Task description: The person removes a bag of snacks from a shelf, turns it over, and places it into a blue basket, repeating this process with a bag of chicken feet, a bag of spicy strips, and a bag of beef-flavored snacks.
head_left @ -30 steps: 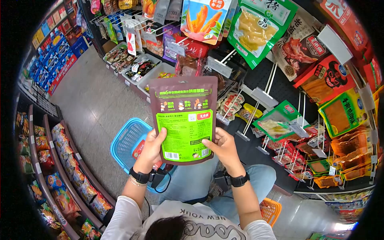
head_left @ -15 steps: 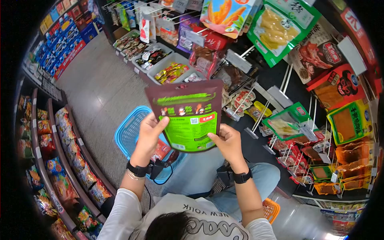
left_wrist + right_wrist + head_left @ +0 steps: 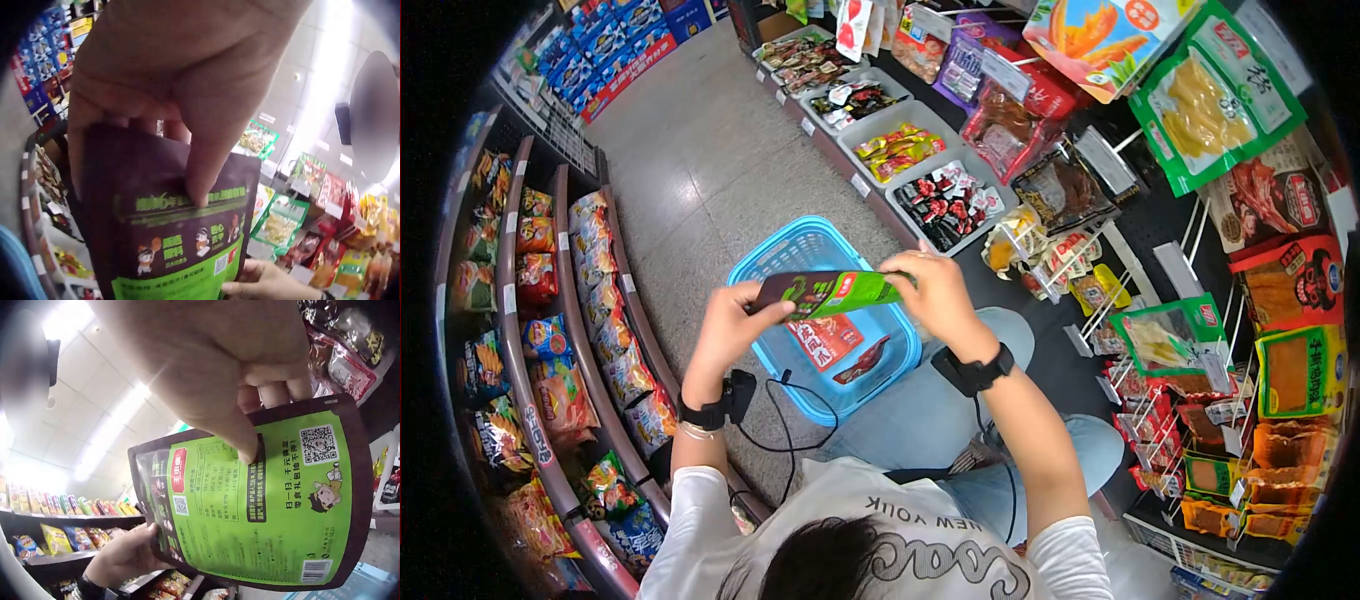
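Note:
A dark brown and green snack pouch (image 3: 840, 292) is held between both hands over a blue shopping basket (image 3: 742, 262), seen almost edge-on from the head. My left hand (image 3: 735, 322) pinches its brown top end, thumb lying on the printed back in the left wrist view. At the other end, my right hand (image 3: 935, 298) grips the long edge; the right wrist view shows that thumb (image 3: 248, 447) on the green panel, near a QR code and barcode. Inside the basket lie a red packet (image 3: 825, 338) and a smaller dark red packet (image 3: 862, 360).
On the right, packaged snacks hang from hooks, including a green-edged pouch (image 3: 1210, 105). Low grey bins (image 3: 948, 142) of small wrapped snacks line that shelf. Shelves of bagged snacks (image 3: 605, 320) curve along the left. A black cable (image 3: 788, 440) hangs by the left forearm.
The pouch has tipped from facing the head camera to nearly edge-on, and turned sideways between the hands. The head view has shifted, bringing the basket to the middle beneath the pouch.

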`<state>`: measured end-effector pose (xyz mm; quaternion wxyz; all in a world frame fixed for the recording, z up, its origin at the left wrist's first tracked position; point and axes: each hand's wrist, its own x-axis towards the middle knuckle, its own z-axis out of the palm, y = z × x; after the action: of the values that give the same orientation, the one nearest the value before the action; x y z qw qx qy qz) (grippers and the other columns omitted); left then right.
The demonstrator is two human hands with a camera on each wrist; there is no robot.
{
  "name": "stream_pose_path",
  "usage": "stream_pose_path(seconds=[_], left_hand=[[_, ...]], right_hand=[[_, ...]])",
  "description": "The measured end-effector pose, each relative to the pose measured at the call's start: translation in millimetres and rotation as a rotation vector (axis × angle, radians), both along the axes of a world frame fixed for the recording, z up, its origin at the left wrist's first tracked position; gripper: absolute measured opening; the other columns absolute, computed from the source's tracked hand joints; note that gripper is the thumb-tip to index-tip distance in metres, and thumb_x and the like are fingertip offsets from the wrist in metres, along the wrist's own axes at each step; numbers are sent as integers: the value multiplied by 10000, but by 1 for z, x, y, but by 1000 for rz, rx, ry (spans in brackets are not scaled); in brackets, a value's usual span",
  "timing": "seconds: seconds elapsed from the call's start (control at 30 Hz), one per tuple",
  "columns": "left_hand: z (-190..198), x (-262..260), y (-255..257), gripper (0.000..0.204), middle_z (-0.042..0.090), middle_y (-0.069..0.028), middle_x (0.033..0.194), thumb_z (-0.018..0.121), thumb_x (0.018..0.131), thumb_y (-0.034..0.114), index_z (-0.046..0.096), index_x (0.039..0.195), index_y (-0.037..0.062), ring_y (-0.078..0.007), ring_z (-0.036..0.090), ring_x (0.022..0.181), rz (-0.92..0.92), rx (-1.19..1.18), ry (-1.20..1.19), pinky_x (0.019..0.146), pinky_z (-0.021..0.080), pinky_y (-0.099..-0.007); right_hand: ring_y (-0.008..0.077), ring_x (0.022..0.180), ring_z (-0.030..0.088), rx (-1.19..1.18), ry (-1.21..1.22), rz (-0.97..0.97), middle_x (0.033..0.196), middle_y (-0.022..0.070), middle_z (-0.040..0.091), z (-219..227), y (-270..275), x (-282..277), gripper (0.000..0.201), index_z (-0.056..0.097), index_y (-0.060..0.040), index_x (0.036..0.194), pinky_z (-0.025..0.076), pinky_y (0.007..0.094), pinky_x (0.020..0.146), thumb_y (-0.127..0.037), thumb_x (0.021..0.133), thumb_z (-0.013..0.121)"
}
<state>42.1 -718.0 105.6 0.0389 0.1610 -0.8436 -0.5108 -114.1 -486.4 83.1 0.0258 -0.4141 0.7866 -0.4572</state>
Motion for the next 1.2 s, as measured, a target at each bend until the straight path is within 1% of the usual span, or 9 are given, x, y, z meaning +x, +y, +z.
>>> stream_pose_path(seconds=[0.07,0.1,0.23,0.37,0.5,0.67,0.77,0.87,1.2], left_hand=[[7,1,14,187,647,-60,699,695,784,133,661,889,-19,-104,577,621,13,50,-106,583,460,-281],[-12,1,13,208,648,-132,688,657,818,185,654,867,-17,-238,619,585,6,-101,134,556,463,-357],[-29,-7,9,327,594,-236,683,609,847,292,635,816,-33,-388,606,662,124,-350,-138,570,459,-420],[-81,-19,9,256,601,-260,741,562,861,229,640,873,-15,-405,615,742,124,-188,-169,637,475,-436],[-180,-32,-6,282,647,-171,710,545,894,249,648,904,-13,-265,643,661,178,-222,-201,580,471,-364],[-250,-54,-5,285,645,-121,826,485,923,234,583,1031,-11,-240,649,704,361,327,-439,534,537,-368],[-225,-70,21,267,628,-136,889,439,934,229,548,1051,15,-290,648,760,492,714,-473,599,562,-431],[-270,-78,22,239,628,-137,901,415,938,180,542,1010,-9,-256,651,755,492,943,-500,594,569,-393],[-347,-102,45,162,609,-131,748,421,872,105,539,918,4,-244,596,608,500,959,-628,494,485,-348]], right_hand=[[281,851,628,56,18,86,857,103,657,-12,-19,-1,130,632,-43,882,327,492,1018,-5,758,623],[292,857,620,45,19,86,858,98,651,-29,-28,-4,131,631,-54,894,291,527,1029,-12,772,606],[318,876,616,122,-18,11,892,127,654,-50,-49,-5,138,628,-47,926,364,485,986,-57,789,610],[331,820,626,53,-159,-16,858,142,658,-71,-55,-5,173,634,-78,943,490,397,793,-76,770,631],[323,827,638,114,-360,6,897,142,666,-94,-57,-2,220,635,-78,969,505,381,742,-102,752,653],[304,827,643,357,-502,73,958,181,655,-132,-71,12,382,592,-61,1087,504,358,747,-153,731,698],[333,891,630,415,-501,83,969,195,647,-159,-79,21,448,578,-59,1109,490,385,760,-186,705,722],[349,899,618,358,-543,94,951,204,639,-195,-79,30,382,602,-46,1059,483,391,762,-156,703,691],[337,924,612,572,-650,-48,963,190,645,-215,-70,35,306,583,-9,999,485,396,800,-120,714,578]])
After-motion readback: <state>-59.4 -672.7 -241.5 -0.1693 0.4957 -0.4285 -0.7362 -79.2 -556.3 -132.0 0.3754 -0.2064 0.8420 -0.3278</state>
